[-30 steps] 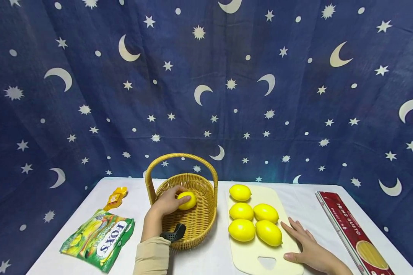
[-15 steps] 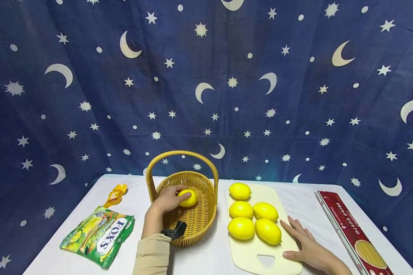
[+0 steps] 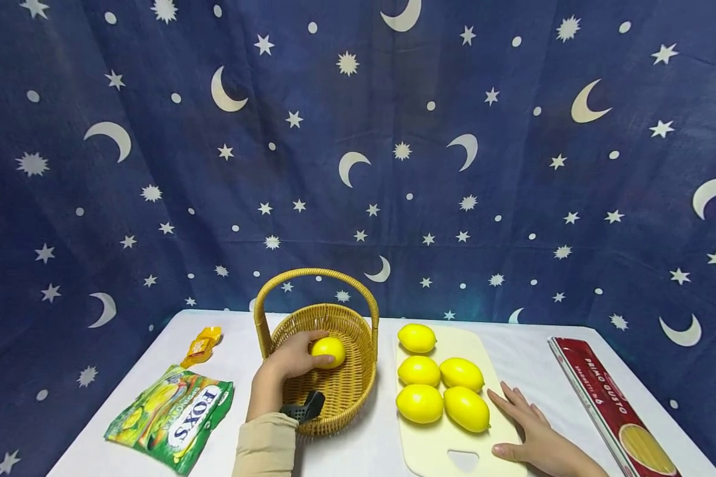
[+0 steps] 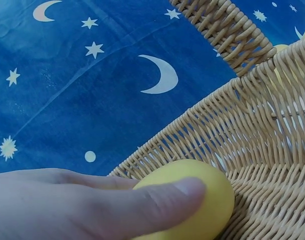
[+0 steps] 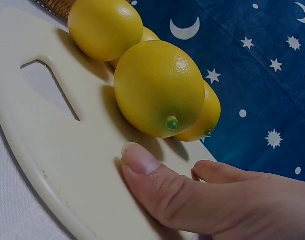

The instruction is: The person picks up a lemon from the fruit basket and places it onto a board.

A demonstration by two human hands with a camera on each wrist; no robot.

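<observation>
Inside the wicker basket (image 3: 349, 391), a yellow lemon (image 3: 329, 352) sits against my left hand (image 3: 289, 359). My left thumb lies over the lemon's near side, and the other fingers are mostly hidden behind it. In the left wrist view the thumb crosses the lemon (image 4: 212, 205) below the woven wall. On the right, my right hand (image 3: 537, 434) rests spread at the edge of a cream cutting board (image 3: 429, 447), holding nothing. Several lemons (image 3: 467, 409) lie on the board, left of that hand. The right wrist view shows the thumb on the board, near a lemon (image 5: 157, 85).
A green Fox's candy bag (image 3: 173, 417) lies left of the basket, with a small orange packet (image 3: 201, 346) behind it. At the far right is a red spaghetti box (image 3: 614, 404). The basket's tall handle (image 3: 316, 272) arches above it. A starry blue curtain (image 3: 358, 165) hangs behind.
The lemon in the basket has shifted slightly right, and my left thumb sits lower on it. My right hand stays at the board's edge. The head view has tilted a little.
</observation>
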